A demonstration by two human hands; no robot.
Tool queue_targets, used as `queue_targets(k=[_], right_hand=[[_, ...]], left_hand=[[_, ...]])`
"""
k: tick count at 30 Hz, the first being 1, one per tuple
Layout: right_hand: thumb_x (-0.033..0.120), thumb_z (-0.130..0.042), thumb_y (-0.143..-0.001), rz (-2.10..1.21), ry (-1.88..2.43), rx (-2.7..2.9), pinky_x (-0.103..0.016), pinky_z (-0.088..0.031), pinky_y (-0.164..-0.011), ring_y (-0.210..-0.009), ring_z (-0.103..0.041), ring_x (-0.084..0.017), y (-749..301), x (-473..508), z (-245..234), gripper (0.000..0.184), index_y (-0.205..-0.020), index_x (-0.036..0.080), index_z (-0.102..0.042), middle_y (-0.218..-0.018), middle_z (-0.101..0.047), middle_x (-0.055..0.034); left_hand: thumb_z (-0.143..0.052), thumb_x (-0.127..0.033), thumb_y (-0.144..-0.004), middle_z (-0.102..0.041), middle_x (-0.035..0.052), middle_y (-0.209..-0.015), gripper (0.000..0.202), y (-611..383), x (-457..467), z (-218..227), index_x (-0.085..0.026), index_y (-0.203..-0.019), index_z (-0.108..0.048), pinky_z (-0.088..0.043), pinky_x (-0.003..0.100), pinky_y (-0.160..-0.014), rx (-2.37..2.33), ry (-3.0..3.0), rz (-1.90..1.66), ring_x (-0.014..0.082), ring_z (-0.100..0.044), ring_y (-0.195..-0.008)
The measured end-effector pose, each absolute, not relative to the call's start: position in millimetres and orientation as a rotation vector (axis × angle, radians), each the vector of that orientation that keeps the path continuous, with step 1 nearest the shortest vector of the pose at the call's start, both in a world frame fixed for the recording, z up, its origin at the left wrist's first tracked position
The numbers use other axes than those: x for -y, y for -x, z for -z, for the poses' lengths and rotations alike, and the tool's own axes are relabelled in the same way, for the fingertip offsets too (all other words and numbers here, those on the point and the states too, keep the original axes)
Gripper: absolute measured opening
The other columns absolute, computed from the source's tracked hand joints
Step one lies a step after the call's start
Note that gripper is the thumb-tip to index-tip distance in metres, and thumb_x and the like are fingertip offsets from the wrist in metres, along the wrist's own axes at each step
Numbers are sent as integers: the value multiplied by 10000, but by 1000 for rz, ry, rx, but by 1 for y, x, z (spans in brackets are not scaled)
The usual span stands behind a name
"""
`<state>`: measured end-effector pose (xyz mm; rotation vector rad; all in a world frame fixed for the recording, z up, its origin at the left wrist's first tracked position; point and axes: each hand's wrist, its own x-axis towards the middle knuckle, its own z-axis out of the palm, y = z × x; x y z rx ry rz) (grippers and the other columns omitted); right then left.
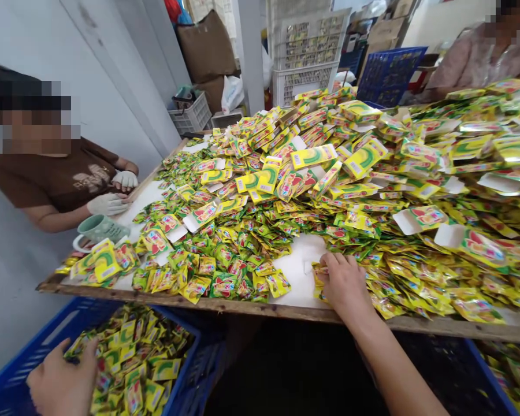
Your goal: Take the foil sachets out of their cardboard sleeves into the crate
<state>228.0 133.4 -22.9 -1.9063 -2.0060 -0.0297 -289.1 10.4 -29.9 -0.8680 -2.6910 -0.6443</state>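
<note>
My left hand (65,375) is above the near-left blue crate (195,341), its thumb and fingers apart, with nothing between them that I can see. Small yellow-and-green boxes (132,349) fill that crate just past my fingers. At the table's front edge, my right hand (346,286) curls its fingers over yellow sachets (319,280). How many it grips is hidden. Left of it a bare white patch (301,271) of tabletop shows, bordered by green and yellow sachets (229,283). Behind and to the right rises a heap of open-ended cardboard boxes (312,156).
A person in a brown shirt (69,185), wearing white gloves, sits at the left; another person (481,58) is at the far right. A green mug (103,228) stands at the table's left corner. White crates (305,84) and a blue basket (387,75) are behind the heap.
</note>
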Motion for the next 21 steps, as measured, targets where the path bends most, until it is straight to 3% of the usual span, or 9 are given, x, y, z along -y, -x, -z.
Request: queue_targets(k=[3,6,10,13,18,21], right_hand=[[90,-572,-801,-106,1677,1991,-374,-405,-773,-912,-521,-268,-197,-141,14,166,-917,194,-630,-908,-643,-91],[130,-555,-859,-414,1330,2054,-324,-445,-812,-927,-558,-209,-151,-152,12,173,-985,203,-649,-964,-654,-70],[155,-634,-817,-474,1215,2262,-377,-437,-878,-1020,-546,-234,-131,-156,25,216,-1009,242,-681,-1075,-659,-55],[161,-614,-836,-495,1315,2157,-397,-432,-913,-1041,-553,-235,-166,-148,37,199,-1004,242,-686,-1105,-647,-63],[229,-770,-697,-637,1391,1946,-392,-458,-914,-1080,-554,-254,-220,-136,42,519,-1181,205,-585,-1177,-595,-96],[213,-731,-735,-632,1396,1963,-384,-452,-908,-1007,-579,-240,-218,-136,40,295,-1023,205,-668,-1053,-646,-72]], left_hand=[[-537,-445,-772,-663,-23,-803,207,224,-43,29,-284,-833,-652,-514,394,-801,2385,1231,1016,244,-633,-834],[-562,-296,-828,-701,39,-913,168,132,-91,22,-207,-905,-682,-506,357,-869,2011,1911,1368,202,-649,-857],[-526,-178,-859,-673,89,-1095,248,39,-129,26,-208,-1057,-672,-468,433,-922,1763,2539,1086,245,-583,-1045],[-531,-212,-876,-642,90,-1176,295,15,-132,37,-219,-1153,-631,-453,431,-940,1719,2761,979,248,-552,-1102],[-529,-248,-881,-667,100,-1077,236,12,-133,43,-172,-1066,-654,-436,399,-915,2063,2559,1039,238,-570,-1027],[-502,-301,-898,-673,68,-1014,209,-3,-141,34,-220,-1011,-659,-405,417,-872,2146,2517,785,249,-562,-997]])
